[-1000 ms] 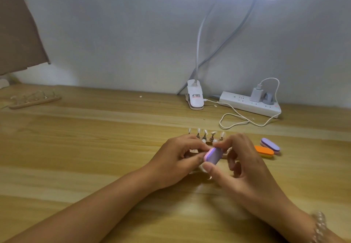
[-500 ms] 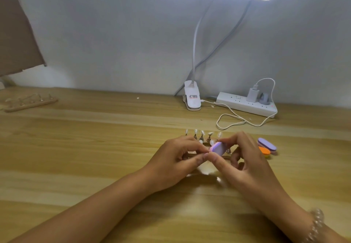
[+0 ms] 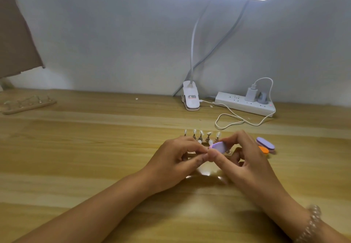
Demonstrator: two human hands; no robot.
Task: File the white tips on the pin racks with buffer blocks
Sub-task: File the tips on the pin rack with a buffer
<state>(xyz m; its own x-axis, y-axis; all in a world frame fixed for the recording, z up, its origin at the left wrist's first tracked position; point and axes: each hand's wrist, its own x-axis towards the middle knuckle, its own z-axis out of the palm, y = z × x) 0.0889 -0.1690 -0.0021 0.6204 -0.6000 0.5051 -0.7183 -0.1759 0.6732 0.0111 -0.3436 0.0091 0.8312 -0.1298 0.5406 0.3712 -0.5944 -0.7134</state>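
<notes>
**Fingers narrow on buffer block and white tip**

Pinching the purple buffer block between thumb and curled fingers of the right hand, block tilted, its left end touching the white tip. Pinching tight at the base of that tip with thumb and forefinger of the left hand (exact hold hidden behind the knuckles). Both hands just above the pin rack, right of the middle of the desk. Back row of tipped pins upright just beyond the knuckles. Spare purple block and orange block side by side just beside the right hand. Second pin rack well apart, near the desk's far-left corner. Lamp clip and power strip along the back edge. Beaded bracelet on the right wrist.
</notes>
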